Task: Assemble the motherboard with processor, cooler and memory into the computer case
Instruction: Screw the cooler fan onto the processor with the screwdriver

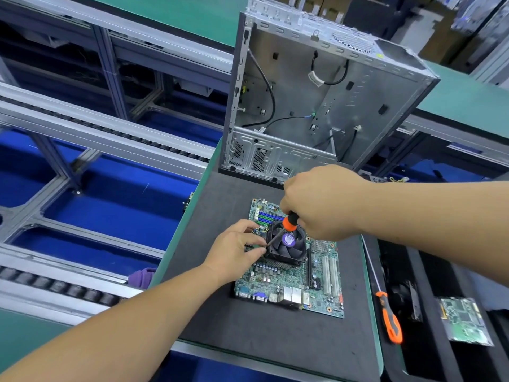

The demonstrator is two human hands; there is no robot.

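On the dark mat at the near edge of the bench lies the motherboard [292,271], flat, with the cooler [286,245] seated on it toward its far left. The right hand [319,202] is wrapped around the orange-and-black handle of a screwdriver [286,224], whose shaft slants down and left to the cooler's near-left corner. The left hand [234,246] pinches that shaft close to the tip, its fingers resting against the fan frame, apparently steadying the bit on a mounting screw that I cannot see.

Beyond the board, at the far end of the mat, the computer case [316,100] stands open toward us, loose black cables hanging inside it. A second screwdriver [389,318] lies to the right of the mat, and a smaller circuit board [465,321] sits further right.

To my eye the risk is a slip: the shaft is steeply angled, so if the bit cams out of the screw it could skid onto the fan blades or gouge the board beside the cooler. Uneven tightening could also leave the heatsink tilted on the processor.

The purple round label [288,239] on the fan hub carries print too small to read; no other writing is legible.
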